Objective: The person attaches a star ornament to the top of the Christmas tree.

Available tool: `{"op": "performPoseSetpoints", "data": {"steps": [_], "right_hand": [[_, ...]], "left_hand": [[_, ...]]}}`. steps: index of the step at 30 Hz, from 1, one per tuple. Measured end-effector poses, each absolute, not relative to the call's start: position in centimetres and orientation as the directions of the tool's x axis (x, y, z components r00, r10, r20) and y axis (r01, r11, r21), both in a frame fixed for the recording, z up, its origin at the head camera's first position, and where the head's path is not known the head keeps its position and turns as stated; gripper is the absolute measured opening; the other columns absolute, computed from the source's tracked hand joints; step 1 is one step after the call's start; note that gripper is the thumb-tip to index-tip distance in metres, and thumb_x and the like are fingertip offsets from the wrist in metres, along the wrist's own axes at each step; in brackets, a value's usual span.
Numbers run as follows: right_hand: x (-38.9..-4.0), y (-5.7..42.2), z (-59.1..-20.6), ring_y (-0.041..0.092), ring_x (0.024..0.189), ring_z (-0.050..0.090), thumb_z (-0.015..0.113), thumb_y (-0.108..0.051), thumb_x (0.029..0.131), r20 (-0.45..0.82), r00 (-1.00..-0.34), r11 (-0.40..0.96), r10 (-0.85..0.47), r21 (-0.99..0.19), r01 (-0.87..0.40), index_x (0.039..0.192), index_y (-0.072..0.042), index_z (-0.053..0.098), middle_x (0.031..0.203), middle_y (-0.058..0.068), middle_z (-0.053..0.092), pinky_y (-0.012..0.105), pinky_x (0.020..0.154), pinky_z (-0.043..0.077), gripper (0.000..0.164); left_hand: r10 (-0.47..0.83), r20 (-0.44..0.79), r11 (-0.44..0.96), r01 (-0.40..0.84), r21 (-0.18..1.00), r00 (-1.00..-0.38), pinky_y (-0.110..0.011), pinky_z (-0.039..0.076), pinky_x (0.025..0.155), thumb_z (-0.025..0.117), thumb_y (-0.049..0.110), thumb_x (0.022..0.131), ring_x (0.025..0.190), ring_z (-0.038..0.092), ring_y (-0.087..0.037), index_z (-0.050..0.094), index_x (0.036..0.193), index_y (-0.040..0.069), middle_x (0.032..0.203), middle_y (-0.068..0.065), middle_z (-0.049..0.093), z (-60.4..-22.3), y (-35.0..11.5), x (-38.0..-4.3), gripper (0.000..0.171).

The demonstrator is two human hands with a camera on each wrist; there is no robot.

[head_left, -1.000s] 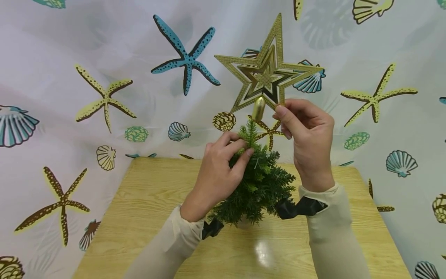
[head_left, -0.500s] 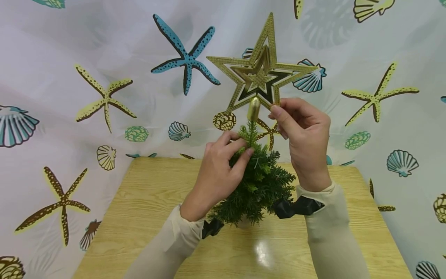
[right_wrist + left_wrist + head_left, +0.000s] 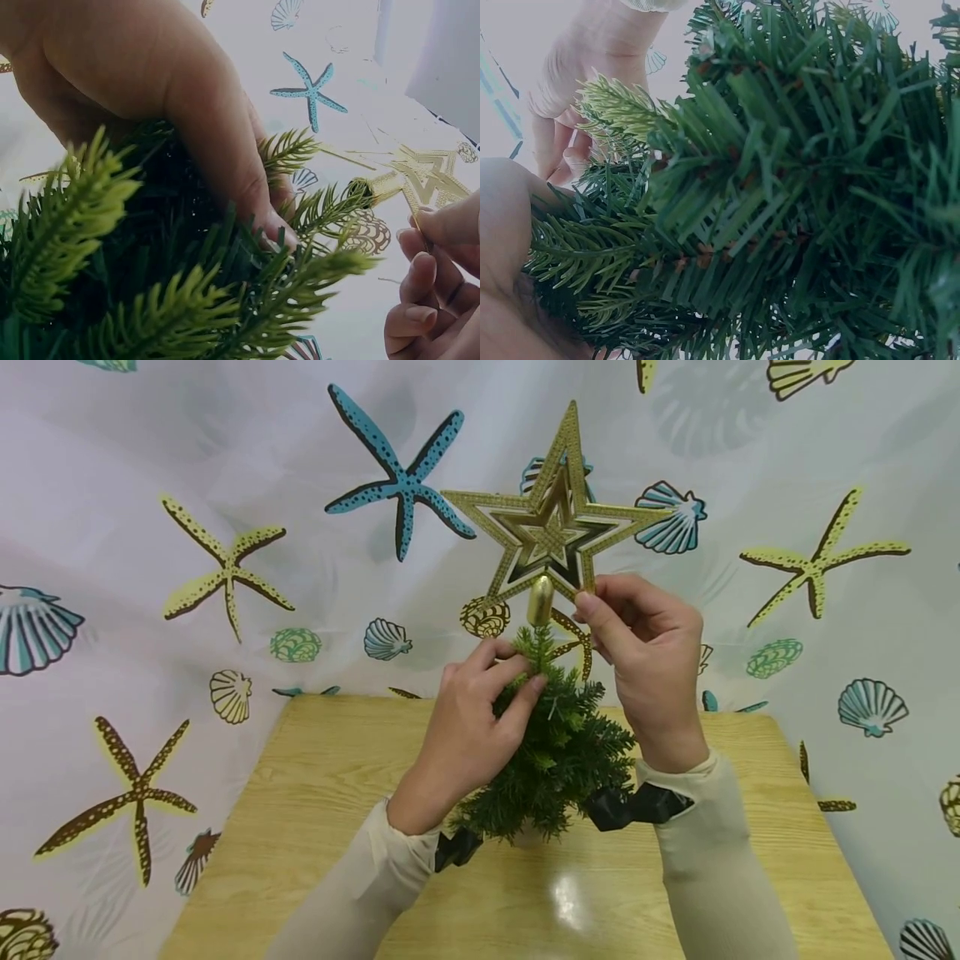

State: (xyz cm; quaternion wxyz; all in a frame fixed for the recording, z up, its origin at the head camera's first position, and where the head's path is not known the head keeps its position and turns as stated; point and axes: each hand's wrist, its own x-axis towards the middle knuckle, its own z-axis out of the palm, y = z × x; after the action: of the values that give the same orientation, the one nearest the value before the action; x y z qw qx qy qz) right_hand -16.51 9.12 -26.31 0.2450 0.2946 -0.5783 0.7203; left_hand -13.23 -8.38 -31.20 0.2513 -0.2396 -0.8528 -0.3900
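Note:
A small artificial Christmas tree (image 3: 562,760) stands on the table, its dark green needles filling much of the left wrist view. My left hand (image 3: 472,727) pinches the tree near its top, thumb and fingers around the upper stem. Between thumb and forefinger, my right hand (image 3: 652,652) holds a gold star tree topper (image 3: 517,531) by its lower right point. The topper's gold socket (image 3: 540,600) sits right at the tip of the tree, over the top sprig (image 3: 330,210). In the right wrist view the star and right hand (image 3: 442,277) appear at the right.
The light wooden table (image 3: 315,760) has its far edge against a white cloth (image 3: 315,585) printed with starfish and shells. A black wrist strap (image 3: 641,806) hangs off the right sleeve, close to the branches. A second black strap (image 3: 455,850) is at the left wrist.
My right hand has moved left and slightly down with the star topper, bringing its socket onto the tree's tip. The left hand keeps its hold on the tree.

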Motion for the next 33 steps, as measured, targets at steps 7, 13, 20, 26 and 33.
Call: {"op": "performPoseSetpoints", "data": {"steps": [7,13,20,26,33], "right_hand": [[-16.5,9.2,-26.6,0.019,0.059,0.048,0.069,0.005,0.096,0.711,-0.703,-0.192,0.011,-0.689,-0.699,0.1,0.017,0.068,0.081,0.005,0.069,0.026,0.053,0.038,0.013],[-16.5,9.4,-26.8,0.017,0.059,0.047,0.068,0.005,0.097,0.715,-0.699,-0.174,0.001,-0.689,-0.704,0.099,0.017,0.068,0.079,0.008,0.067,0.026,0.052,0.037,0.013],[-16.6,9.4,-27.1,0.017,0.058,0.046,0.068,0.006,0.096,0.705,-0.709,-0.171,-0.008,-0.7,-0.694,0.099,0.018,0.068,0.078,0.012,0.067,0.026,0.052,0.037,0.012],[-16.5,9.5,-27.3,0.017,0.057,0.044,0.069,0.006,0.096,0.717,-0.697,-0.141,-0.012,-0.692,-0.708,0.099,0.015,0.07,0.078,0.018,0.064,0.026,0.053,0.037,0.01],[-16.6,9.7,-27.6,0.016,0.058,0.045,0.069,0.008,0.095,0.724,-0.69,-0.108,-0.029,-0.688,-0.718,0.1,0.015,0.071,0.082,0.004,0.068,0.027,0.055,0.037,0.009]], "left_hand": [[0.213,0.614,0.584,0.603,0.543,-0.76,-0.054,0.038,0.089,0.065,0.02,0.104,0.095,0.062,-0.022,0.077,0.103,0.009,0.112,-0.005,0.063,-31.2,-8.4,-13.2,0.015],[0.217,0.614,0.587,0.603,0.54,-0.759,-0.054,0.039,0.088,0.065,0.021,0.104,0.095,0.062,-0.023,0.076,0.104,0.009,0.113,-0.006,0.063,-31.2,-8.4,-13.3,0.016],[0.214,0.613,0.592,0.6,0.539,-0.761,-0.053,0.038,0.087,0.065,0.02,0.103,0.094,0.062,-0.023,0.076,0.104,0.009,0.113,-0.006,0.064,-31.2,-8.4,-13.3,0.016],[0.21,0.615,0.593,0.599,0.538,-0.76,-0.051,0.038,0.085,0.065,0.02,0.103,0.092,0.062,-0.023,0.077,0.103,0.009,0.113,-0.006,0.064,-31.3,-8.3,-13.3,0.016],[0.208,0.61,0.592,0.595,0.544,-0.765,-0.051,0.038,0.085,0.065,0.021,0.104,0.095,0.062,-0.023,0.077,0.104,0.009,0.114,-0.006,0.064,-31.2,-8.3,-13.2,0.016]]}}
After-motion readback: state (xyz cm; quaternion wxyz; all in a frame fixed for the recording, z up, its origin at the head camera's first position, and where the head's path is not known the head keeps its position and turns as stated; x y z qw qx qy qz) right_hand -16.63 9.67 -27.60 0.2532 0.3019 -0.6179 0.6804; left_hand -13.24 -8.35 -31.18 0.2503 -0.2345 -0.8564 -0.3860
